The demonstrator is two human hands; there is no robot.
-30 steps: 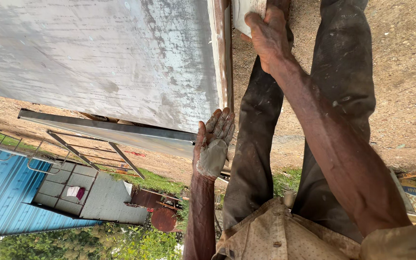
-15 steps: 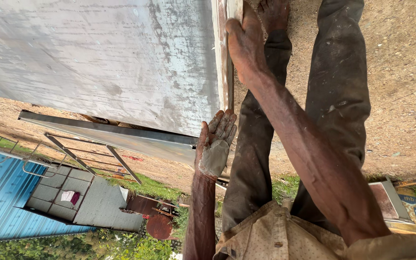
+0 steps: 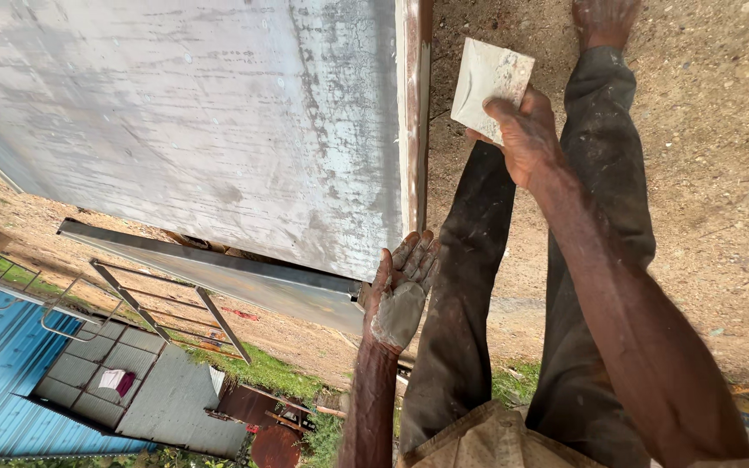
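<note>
Head view: right hand (image 3: 526,139) grips a pale square pad (image 3: 489,85) beside the grey panel (image 3: 218,121); left hand (image 3: 400,290) rests open-palmed against its edge

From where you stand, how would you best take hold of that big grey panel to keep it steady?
Grip the panel along its bare right edge, coming from the right side. That rusty edge is thin enough for fingers to wrap around, and nothing covers it. The left hand already braces the lower corner; the right hand holds a pale square pad, so it looks occupied.
</note>
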